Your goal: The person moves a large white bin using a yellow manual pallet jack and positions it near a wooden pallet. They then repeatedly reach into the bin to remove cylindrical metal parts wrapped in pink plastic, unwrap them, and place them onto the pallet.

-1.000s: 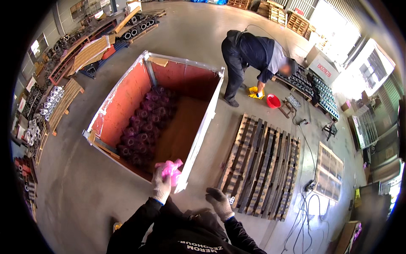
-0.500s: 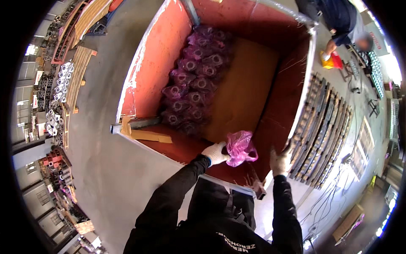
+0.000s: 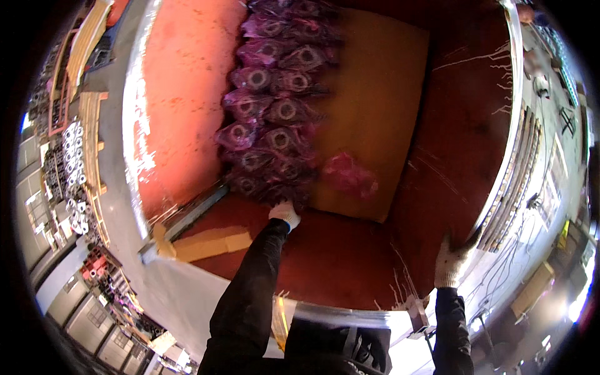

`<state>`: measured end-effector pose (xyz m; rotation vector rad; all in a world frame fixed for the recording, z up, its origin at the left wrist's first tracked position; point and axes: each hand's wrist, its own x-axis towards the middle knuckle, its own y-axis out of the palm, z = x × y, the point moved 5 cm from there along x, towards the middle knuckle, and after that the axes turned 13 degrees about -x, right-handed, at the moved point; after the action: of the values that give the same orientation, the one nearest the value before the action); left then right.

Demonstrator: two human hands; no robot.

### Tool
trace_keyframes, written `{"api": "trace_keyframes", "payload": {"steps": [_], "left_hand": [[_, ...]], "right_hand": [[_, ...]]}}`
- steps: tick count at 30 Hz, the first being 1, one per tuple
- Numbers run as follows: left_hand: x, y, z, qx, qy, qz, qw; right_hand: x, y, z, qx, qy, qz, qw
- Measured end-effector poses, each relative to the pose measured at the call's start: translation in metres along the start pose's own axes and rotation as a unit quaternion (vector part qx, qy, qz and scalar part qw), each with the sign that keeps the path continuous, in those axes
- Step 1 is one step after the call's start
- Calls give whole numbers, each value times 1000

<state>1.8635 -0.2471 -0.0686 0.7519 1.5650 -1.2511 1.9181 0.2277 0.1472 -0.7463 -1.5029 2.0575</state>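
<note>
A large red-walled metal bin (image 3: pixel 181 94) opens in front of me. Along its left side stand rows of ring-shaped metal parts in purple plastic bags (image 3: pixel 281 110). My left hand (image 3: pixel 285 215), in a white glove, reaches down to the near end of these rows; its fingertips are lost among the dark bags. Apart from it, a crumpled pink-purple plastic bag (image 3: pixel 351 176) is over the cardboard sheet (image 3: pixel 381 94); blur hides whether anything is inside. My gloved right hand (image 3: pixel 451 265) straddles the bin's right rim, thumb inside and fingers outside.
A torn cardboard strip (image 3: pixel 212 244) lies at the near left corner. Outside on the right are stacked long bars (image 3: pixel 515 181) and loose cables (image 3: pixel 500 275) on the floor. Pallets (image 3: pixel 92 137) and metal parts line the left.
My left hand has let go of the pink-purple bag, now deeper in the bin, and moved left to the bagged rows. I have leaned further over the bin; my right hand stays at the rim.
</note>
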Motion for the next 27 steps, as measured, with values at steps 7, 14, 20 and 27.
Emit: {"api": "trace_keyframes", "payload": {"steps": [7, 14, 20, 27], "left_hand": [[100, 74, -59, 352, 147, 96, 919], [243, 184, 39, 588, 172, -73, 787], [217, 152, 12, 429, 79, 61, 898], [131, 91, -11, 308, 123, 95, 939]], "right_hand": [[-17, -3, -6, 54, 54, 65, 995], [-19, 2, -3, 36, 59, 37, 997], [-21, 2, -3, 36, 65, 55, 996], [-16, -6, -1, -69, 26, 23, 997]]}}
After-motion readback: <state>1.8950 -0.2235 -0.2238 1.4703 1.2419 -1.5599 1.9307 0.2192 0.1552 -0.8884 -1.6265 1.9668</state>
